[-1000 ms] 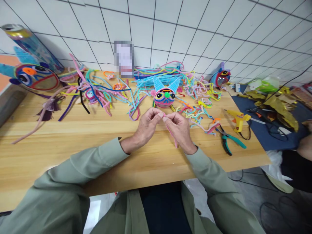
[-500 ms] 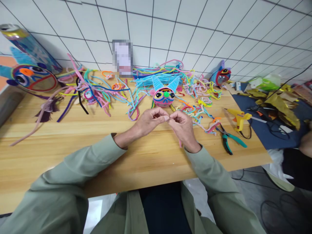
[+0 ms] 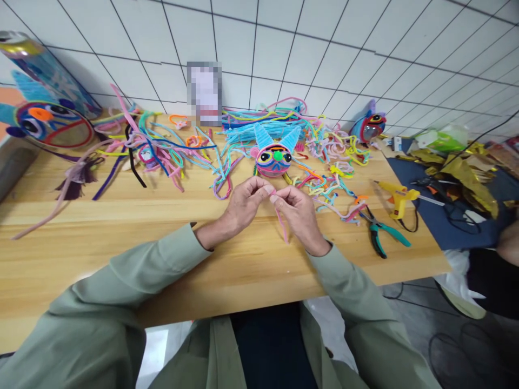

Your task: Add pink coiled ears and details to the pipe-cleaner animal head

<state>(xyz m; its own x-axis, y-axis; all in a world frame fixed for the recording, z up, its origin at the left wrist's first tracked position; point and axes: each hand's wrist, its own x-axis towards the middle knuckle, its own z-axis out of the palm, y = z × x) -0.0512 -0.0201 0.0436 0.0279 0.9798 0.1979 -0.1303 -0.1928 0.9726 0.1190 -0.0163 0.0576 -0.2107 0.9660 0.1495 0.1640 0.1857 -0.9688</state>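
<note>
A pink pipe cleaner [image 3: 283, 227] is pinched between both hands above the front half of the wooden table, its loose end hanging down. My left hand [image 3: 244, 204] is closed, thumb and forefinger meeting at the piece. My right hand [image 3: 299, 213] pinches it just to the right, the fingertips of the two hands nearly touching. Right behind them sits a colourful animal-face ornament [image 3: 274, 162] with blue pointed ears, round eyes and a green nose. The part of the pipe cleaner between the fingertips is mostly covered.
Loose pipe cleaners [image 3: 162, 146] lie left, with a bundle [image 3: 255, 129] at the back. Pliers [image 3: 379, 232] and a yellow glue gun [image 3: 399, 197] lie right. Other animal-face ornaments stand at left [image 3: 52, 127] and back right [image 3: 368, 127]. A can [image 3: 52, 70] leans by the wall.
My fingertips have shifted slightly left. The pink pipe cleaner's hanging end, earlier mostly behind my right hand, now shows between the hands.
</note>
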